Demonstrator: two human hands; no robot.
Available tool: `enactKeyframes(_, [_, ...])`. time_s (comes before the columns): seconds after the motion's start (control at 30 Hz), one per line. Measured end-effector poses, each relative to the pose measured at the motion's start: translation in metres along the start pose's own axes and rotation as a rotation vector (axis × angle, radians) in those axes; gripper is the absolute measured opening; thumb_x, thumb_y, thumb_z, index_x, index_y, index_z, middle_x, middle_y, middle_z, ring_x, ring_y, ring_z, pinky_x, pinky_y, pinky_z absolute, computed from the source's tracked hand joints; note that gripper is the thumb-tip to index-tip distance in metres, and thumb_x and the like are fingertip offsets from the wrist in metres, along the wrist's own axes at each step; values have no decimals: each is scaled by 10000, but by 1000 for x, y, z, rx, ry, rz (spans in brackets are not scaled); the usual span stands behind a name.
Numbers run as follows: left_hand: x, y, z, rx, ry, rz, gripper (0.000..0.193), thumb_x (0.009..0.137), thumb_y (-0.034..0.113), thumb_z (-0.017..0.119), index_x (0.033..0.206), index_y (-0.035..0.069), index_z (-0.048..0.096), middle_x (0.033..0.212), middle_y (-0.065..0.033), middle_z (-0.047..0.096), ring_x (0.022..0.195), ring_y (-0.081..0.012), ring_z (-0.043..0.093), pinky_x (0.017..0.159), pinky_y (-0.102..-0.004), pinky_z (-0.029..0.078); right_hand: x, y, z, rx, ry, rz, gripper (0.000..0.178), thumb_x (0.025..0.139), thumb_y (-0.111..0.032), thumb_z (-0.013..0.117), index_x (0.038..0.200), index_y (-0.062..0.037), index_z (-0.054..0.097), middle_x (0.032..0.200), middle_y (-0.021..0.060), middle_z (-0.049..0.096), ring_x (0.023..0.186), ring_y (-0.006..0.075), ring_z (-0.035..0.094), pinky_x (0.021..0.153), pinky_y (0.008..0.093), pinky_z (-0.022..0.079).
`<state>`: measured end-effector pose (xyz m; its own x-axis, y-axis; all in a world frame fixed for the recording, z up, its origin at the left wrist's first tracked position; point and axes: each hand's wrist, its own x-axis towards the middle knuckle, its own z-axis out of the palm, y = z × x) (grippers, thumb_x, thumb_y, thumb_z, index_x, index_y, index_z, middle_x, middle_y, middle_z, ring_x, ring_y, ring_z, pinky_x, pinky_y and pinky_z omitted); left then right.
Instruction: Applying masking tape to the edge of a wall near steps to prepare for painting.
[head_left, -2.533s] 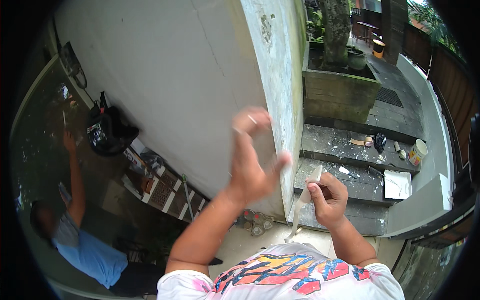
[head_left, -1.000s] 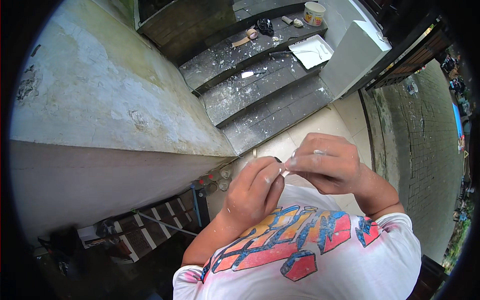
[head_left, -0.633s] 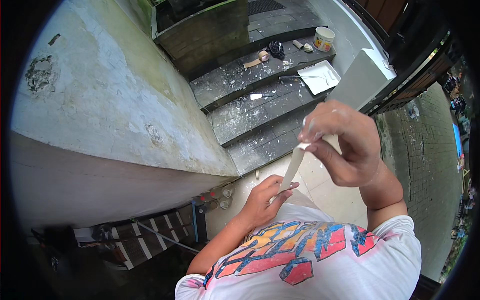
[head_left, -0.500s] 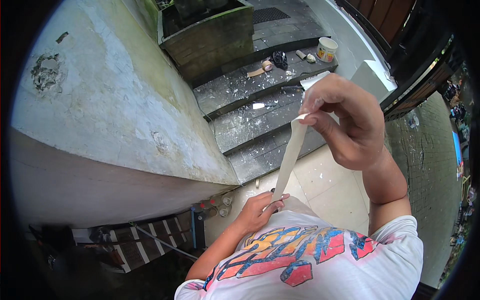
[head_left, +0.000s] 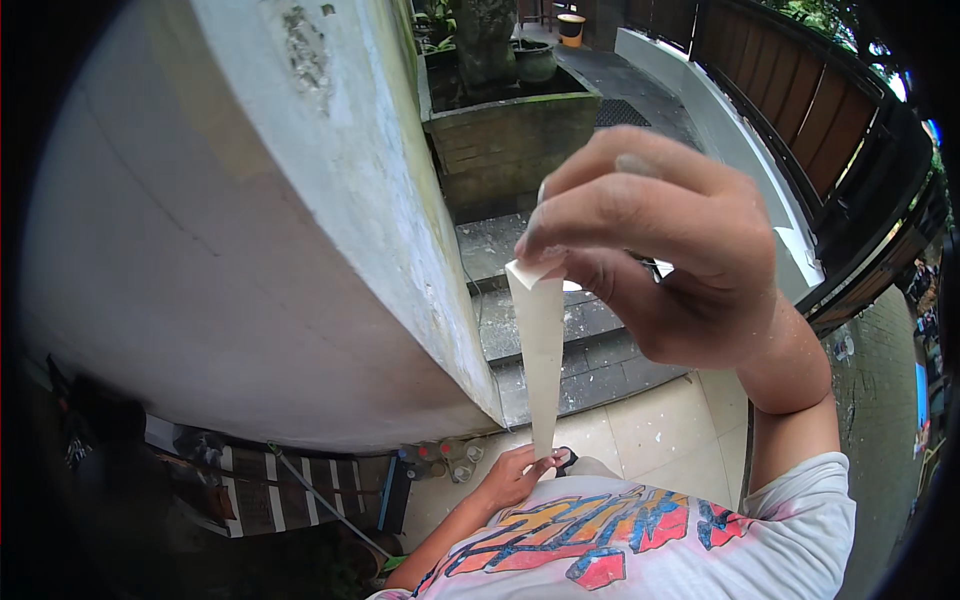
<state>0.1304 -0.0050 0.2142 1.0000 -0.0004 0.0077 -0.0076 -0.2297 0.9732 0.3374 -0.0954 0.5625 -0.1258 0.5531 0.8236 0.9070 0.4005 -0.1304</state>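
Observation:
An off-white strip of tape (head_left: pixel 542 350) runs taut and nearly upright between my hands. Its top end is pinched between the thumb and fingertips of my right hand (head_left: pixel 660 240), raised large in the middle of the view. Lower down, close to my shirt, my left hand (head_left: pixel 518 477) grips the strip's other end with its fingers closed. Beside the strip stands the corner edge of a patchy painted wall (head_left: pixel 400 260), and the tape does not touch it.
Dark stone steps (head_left: pixel 600 370) with white flakes lie beyond my hands, partly hidden by the right one. A mossy planter (head_left: pixel 510 150) stands behind. Several jars (head_left: pixel 440 460) sit at the wall's foot, near a slatted rack (head_left: pixel 290 490). A gate (head_left: pixel 790 100) is at right.
The view has tilted up and toward the wall. My right hand has brought the strip's top end left and nearer the wall corner; the strip now hangs more upright. Both hands keep hold.

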Motion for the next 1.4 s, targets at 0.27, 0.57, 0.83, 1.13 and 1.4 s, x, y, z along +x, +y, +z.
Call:
enactKeyframes(0.27, [-28, -14, -33, 85, -33, 50, 307, 1038, 235, 531, 1282, 110, 668, 1192, -150, 657, 1090, -280, 636, 924, -361, 495, 68, -14, 30, -186, -3, -154, 179, 788, 80, 734, 956, 17, 732, 828, 100, 704, 798, 193, 679, 659, 271, 552])
enactKeyframes(0.57, [-44, -23, -52, 13, -72, 48, 306, 1039, 235, 534, 1278, 102, 672, 1126, -142, 656, 1007, -244, 642, 914, -353, 494, 107, -43, 40, -172, 9, 24, 161, 801, -11, 783, 947, -27, 717, 813, 93, 670, 787, 212, 666, 621, 316, 532])
enactKeyframes(0.83, [-54, -42, -65, 27, 42, 66, 329, 1044, 281, 528, 1243, 69, 682, 1054, -133, 664, 911, -198, 640, 837, -329, 510, 109, -19, 52, -177, 109, -63, 174, 806, 3, 776, 957, -77, 745, 794, 53, 660, 737, 164, 626, 599, 291, 510])
enactKeyframes(1.13, [-50, -50, -76, 45, 95, -20, 353, 1051, 322, 511, 1224, 75, 694, 958, -105, 652, 858, -178, 628, 810, -303, 493, 106, -15, 53, -17, 127, 17, 134, 825, 17, 751, 947, -35, 729, 824, 65, 656, 719, 134, 655, 550, 257, 543])
enactKeyframes(1.4, [-49, -61, -81, 22, 96, -43, 337, 1055, 301, 507, 1242, 84, 684, 938, -96, 638, 859, -170, 618, 802, -306, 485, 101, 4, 63, 78, 173, -62, 131, 840, 74, 704, 940, -5, 734, 885, 65, 664, 792, 130, 687, 613, 232, 596])
